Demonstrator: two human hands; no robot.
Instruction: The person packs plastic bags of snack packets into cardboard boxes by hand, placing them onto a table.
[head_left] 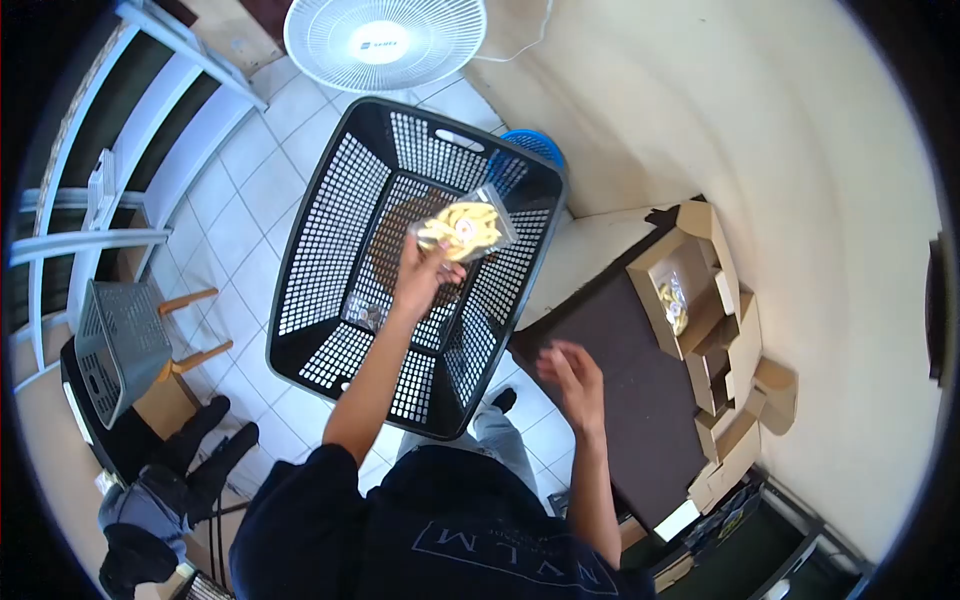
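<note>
A clear packet of yellowish pieces with a small round label point(466, 229) is held in my left hand point(425, 275), above the inside of a big black perforated basket point(300, 250). Near the bottom of the basket lies another clear packet point(365, 314), partly in shadow. My right hand point(574, 378) is off to the right of the basket, over the edge of a dark brown table point(625, 370); its fingers are apart and slightly blurred, with nothing in them. An open cardboard box point(655, 275) on the table holds a similar packet point(673, 302).
A white fan point(385, 45) stands beyond the basket, beside a blue basket point(535, 145). More cardboard boxes point(735, 430) line the wall side of the table. At left are a grey basket point(125, 340) on a wooden-legged stool and a seated person point(160, 505).
</note>
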